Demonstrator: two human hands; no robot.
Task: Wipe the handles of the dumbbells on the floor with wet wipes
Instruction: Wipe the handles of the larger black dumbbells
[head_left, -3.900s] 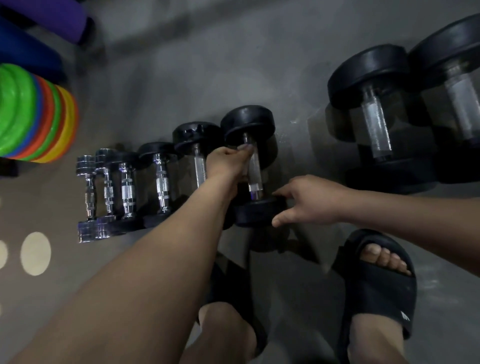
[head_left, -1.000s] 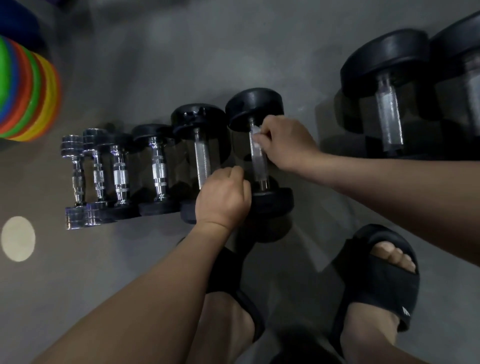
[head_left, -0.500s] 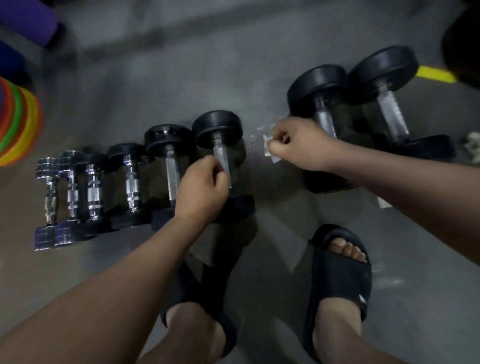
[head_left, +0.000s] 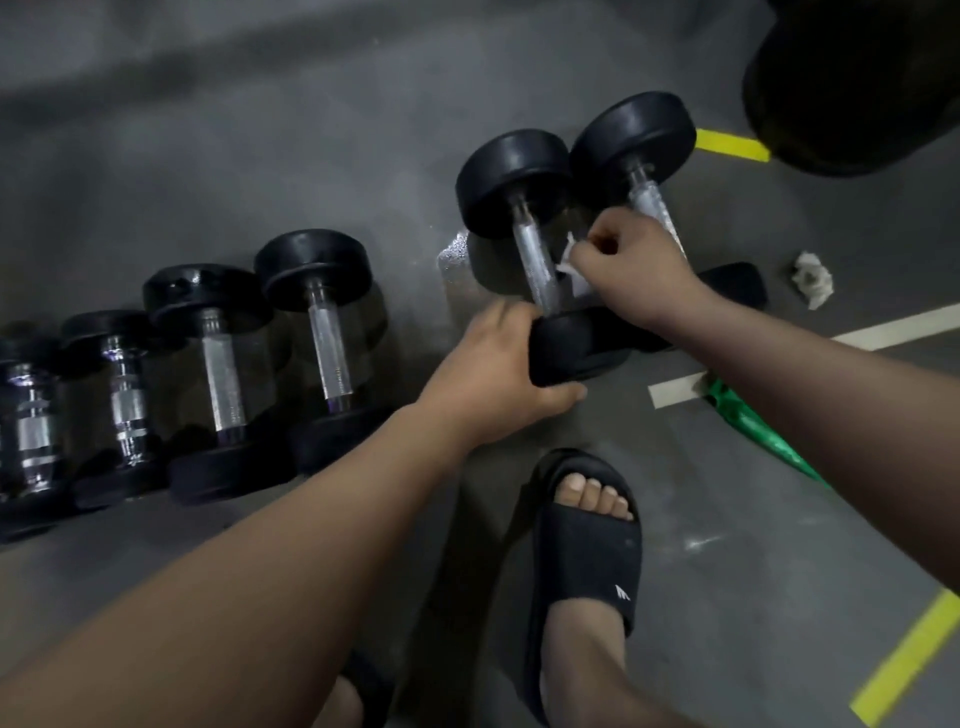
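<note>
On the floor (head_left: 311, 130) lies the big black dumbbell (head_left: 535, 270), its long axis running away from the person, far head tipped slightly left. The left hand (head_left: 493, 374) grips its near head; hold it steady against rolling. The right hand (head_left: 634, 270) pinches the wet wipe (head_left: 570, 265); wrap it round the handle (head_left: 527, 239) and stroke lengthwise.

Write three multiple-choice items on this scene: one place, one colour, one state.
1. Where is the wet wipe?
A. in a bin
B. in the right hand, beside a dumbbell handle
C. on a bench
2. The sandal is:
A. red
B. white
C. black
3. The left hand:
A. grips the dumbbell's near head
B. lies flat on the floor
C. hangs empty
Key: B, white wipe sticks out of that hand; C, it is dark all over; A, it wraps the head from both sides.
</note>
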